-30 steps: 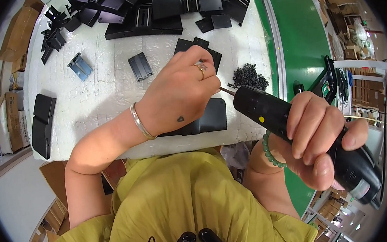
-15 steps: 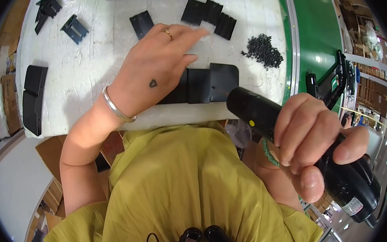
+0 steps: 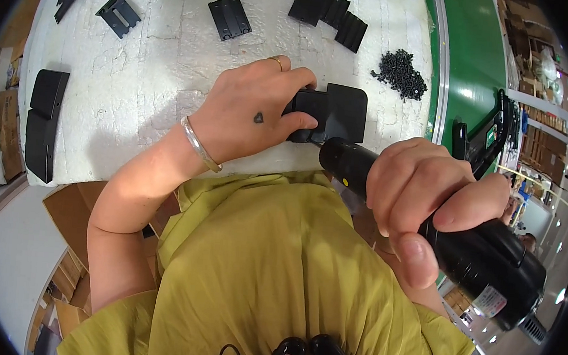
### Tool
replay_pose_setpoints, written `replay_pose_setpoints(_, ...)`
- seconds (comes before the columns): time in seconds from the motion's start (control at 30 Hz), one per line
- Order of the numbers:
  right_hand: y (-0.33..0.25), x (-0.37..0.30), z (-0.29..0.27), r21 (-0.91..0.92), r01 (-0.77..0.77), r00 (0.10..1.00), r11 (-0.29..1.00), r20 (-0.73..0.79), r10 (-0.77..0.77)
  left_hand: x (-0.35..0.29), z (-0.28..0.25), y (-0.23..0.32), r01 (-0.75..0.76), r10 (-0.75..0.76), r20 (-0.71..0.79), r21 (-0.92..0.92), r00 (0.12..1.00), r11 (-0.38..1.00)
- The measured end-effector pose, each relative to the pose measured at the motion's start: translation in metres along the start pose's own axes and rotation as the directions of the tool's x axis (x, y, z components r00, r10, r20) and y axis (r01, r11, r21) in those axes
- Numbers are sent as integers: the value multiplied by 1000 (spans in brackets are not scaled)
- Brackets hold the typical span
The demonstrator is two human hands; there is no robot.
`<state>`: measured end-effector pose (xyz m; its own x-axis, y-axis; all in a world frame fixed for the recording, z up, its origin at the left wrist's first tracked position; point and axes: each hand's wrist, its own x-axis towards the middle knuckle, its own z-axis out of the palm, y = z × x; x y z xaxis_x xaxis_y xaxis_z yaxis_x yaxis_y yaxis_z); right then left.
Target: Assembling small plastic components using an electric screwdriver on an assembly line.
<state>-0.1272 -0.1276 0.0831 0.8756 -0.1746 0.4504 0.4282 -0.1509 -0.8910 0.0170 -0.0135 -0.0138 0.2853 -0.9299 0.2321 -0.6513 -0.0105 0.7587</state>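
Observation:
My right hand (image 3: 433, 189) is wrapped round a black electric screwdriver (image 3: 491, 257), which points left and slightly up. Its bit end is at the near edge of a black plastic part (image 3: 347, 112) lying on the white table; whether the bit sits in a screw is too small to tell. At the part's left end, my left hand (image 3: 246, 111) grips it, with the thumb over the near side and the fingers curled over the far side. That hand hides the left end of the part.
A heap of small black screws (image 3: 401, 75) lies right of the part on the white table (image 3: 166, 61). Farther back are loose black plates (image 3: 230, 18) and a slotted bracket (image 3: 118, 14). A long black part (image 3: 46, 124) lies at the left edge. Green flooring (image 3: 469, 65) borders the right.
My left hand has come down and right from above the part and closed on its left end. The screwdriver tip has moved left to the part's near edge.

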Motion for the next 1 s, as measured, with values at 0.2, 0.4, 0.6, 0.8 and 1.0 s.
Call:
replay_pose_setpoints(0.2,3,6,6,37,-27,999,999,35,26,-2,1,-2,23,-23,-2,-22,1000,999)
replay_pose_setpoints(0.4,-3,17,4,-24,-108,969,994,221,111,-3,1,-5,43,-42,15,-34,999,999)
replay_pose_setpoints(0.6,-4,16,5,-55,-89,984,994,147,97,2,2,-7,15,-15,-13,-40,1000,999)
replay_pose_setpoints(0.8,-22,-3,-13,381,157,947,911,-320,-30,14,-15,1,123,-158,-156,-211,975,970)
replay_pose_setpoints(1.0,11,-20,-13,51,-337,682,940,-675,281,12,-14,46,232,-409,-43,-768,911,597)
